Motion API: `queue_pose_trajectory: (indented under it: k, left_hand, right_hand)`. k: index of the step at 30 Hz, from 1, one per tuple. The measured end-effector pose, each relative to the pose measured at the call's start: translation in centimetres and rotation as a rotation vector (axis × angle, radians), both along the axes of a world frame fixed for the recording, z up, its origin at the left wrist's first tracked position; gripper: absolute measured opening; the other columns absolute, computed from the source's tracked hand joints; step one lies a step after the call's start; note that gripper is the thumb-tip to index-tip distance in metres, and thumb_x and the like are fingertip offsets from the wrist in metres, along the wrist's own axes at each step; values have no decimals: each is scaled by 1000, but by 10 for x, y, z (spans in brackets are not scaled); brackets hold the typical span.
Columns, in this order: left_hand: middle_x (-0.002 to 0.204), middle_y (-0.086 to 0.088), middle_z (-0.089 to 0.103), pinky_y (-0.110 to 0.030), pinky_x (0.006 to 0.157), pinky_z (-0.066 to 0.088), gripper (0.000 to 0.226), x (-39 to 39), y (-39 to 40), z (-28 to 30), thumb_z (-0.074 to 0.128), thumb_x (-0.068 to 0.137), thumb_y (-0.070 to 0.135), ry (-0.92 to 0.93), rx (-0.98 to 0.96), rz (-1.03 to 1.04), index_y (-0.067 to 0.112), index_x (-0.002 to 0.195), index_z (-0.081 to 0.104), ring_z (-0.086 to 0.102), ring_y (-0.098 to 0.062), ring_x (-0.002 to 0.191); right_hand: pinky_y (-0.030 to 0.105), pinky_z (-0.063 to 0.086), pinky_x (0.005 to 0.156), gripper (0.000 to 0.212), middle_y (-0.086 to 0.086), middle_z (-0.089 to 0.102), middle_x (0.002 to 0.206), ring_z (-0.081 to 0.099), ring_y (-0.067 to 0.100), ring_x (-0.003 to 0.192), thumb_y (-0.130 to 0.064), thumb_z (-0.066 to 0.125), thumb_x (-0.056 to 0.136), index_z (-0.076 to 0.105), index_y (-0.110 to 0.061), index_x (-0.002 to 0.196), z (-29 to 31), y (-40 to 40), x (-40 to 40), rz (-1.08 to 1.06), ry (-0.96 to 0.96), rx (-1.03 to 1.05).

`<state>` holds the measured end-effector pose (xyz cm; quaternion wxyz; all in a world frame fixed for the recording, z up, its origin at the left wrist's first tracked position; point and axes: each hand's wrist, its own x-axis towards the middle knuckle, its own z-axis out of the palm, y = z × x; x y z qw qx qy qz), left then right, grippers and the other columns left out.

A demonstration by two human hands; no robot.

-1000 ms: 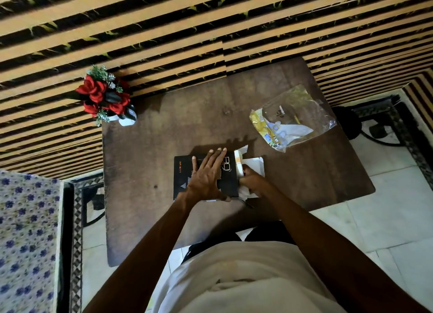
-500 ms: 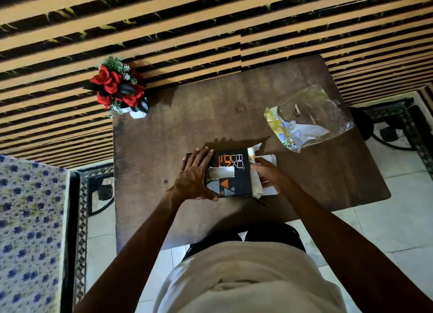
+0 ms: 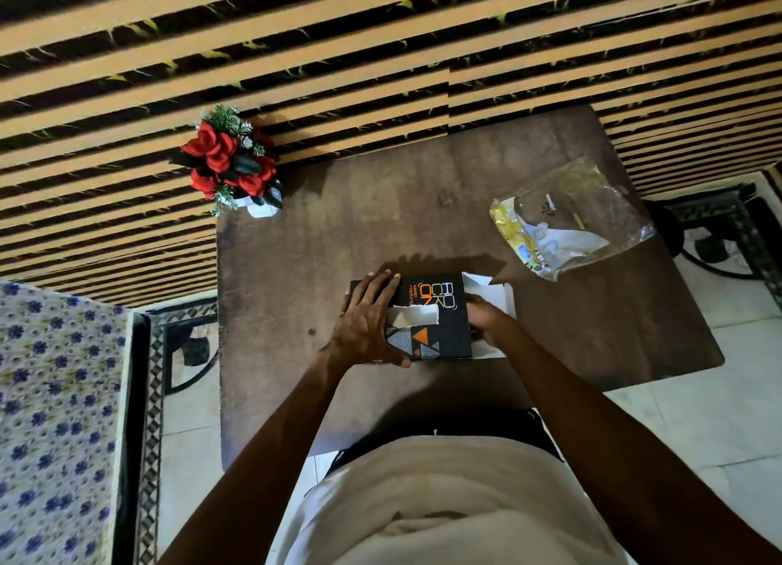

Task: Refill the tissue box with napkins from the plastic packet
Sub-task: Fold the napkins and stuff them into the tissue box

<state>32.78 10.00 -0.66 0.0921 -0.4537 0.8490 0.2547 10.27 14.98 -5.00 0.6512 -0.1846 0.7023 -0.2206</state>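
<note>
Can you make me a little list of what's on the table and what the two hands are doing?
table: dark brown wood
tissue box: black with orange letters, lying flat, a napkin showing in its top slot
left hand: pressed flat on the box's left part
right hand: at the box's open right end, by the white flaps
plastic packet: crinkled, lying apart at the far right
flowers: red bunch in a white pot, far left corner

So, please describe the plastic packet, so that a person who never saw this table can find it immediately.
Start at the dark brown table and go to its far right corner, well beyond the black tissue box. There the plastic packet lies flat, alone. It is the only transparent, crinkled thing, with a yellow printed edge.
</note>
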Motion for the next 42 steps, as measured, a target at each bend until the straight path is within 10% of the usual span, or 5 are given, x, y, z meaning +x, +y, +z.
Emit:
queue_pose_trajectory:
  k: [13,20,25,34,42]
  left_hand:
    - [155,-3,27,-50,119,10,115,-4,11,13,79,50,67,12,-140,-101,31,147,28,22,-29,144]
    - [143,-4,49,-43,117,12,72,-16,37,14,66,81,48,-168,-141,-271,19,141,37,41,-25,136]
    - [134,-3,57,-46,117,11,66,-32,30,20,71,75,50,-315,-130,-266,19,129,49,47,-24,130]
    - [142,-4,45,-49,116,19,82,-31,38,19,80,68,40,-144,-96,-116,21,136,38,40,-25,133]
    - [160,-5,12,-57,118,5,141,-6,28,8,60,38,91,74,-106,222,23,153,13,6,-29,148]
  right_hand:
    - [33,57,67,28,10,65,87,64,27,82,12,58,84,62,-15,92,-4,24,-36,196,15,-198]
    - [31,53,76,61,9,70,101,66,22,89,-61,25,97,61,-14,111,20,24,-34,90,-408,51]
    - [39,48,99,68,11,61,132,62,26,116,-70,32,89,50,-21,133,21,20,-27,106,-575,85]
    - [30,53,79,59,11,63,121,63,25,104,-66,35,91,52,-20,125,28,12,-28,177,-385,83]
    - [23,51,64,12,6,67,96,64,15,75,-23,52,98,63,-19,99,28,21,-40,162,8,-131]
